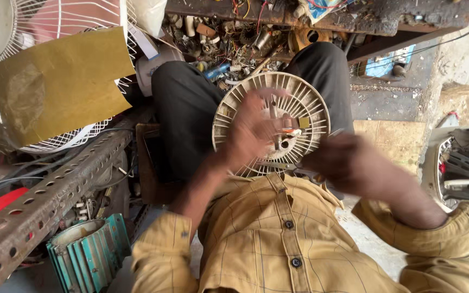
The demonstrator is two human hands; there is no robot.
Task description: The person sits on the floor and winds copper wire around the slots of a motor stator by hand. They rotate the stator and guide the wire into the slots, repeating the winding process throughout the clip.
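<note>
A round cream plastic disc with radial slots [305, 100] rests upright on my lap between my knees. Its hub [286, 135] shows small metal parts and an orange bit. My left hand [251, 130] lies over the disc's left half, fingers curled onto it near the hub. My right hand [348, 163] is blurred at the disc's lower right edge. It is closed around a thin grey metal tool [297, 171] whose tip points left under the disc.
A rusty perforated angle bar [55, 190] slants across the left. Below it stands a teal finned motor housing [88, 255]. A white wire fan guard [61, 144] and an olive sheet [55, 81] sit upper left. A cluttered bench [299, 16] runs along the top. White casing parts [462, 168] lie at the right.
</note>
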